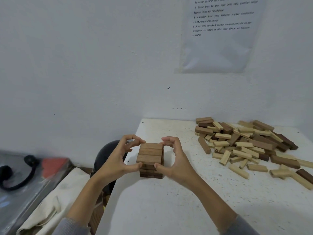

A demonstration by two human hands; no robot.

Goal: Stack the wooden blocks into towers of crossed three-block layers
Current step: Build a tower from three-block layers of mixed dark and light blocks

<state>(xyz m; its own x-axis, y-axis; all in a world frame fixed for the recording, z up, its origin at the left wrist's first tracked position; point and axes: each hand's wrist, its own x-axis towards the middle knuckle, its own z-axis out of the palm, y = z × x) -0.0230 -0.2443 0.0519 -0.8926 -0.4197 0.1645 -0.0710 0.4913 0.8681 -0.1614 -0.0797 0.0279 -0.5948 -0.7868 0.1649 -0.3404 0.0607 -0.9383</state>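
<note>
Tower (150, 160) near left edge of table (169, 209), several crossed layers, top layer three blocks side by side. Left hand (118, 156) and right hand (174, 158) flank it: fingers curled, thumbs on near face, fingertips at far top corners, pinching upper layers. Loose block pile (245, 146) well apart, far right by wall. Black round object (105, 153) just off table edge behind left hand. Printed sheet (218, 36) on wall above pile.

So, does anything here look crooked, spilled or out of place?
Nothing looks damaged. The tower looks square, with the left hand and right hand gripping its top layer. It does stand near the left edge of the table. The loose blocks lie jumbled on the right.
</note>
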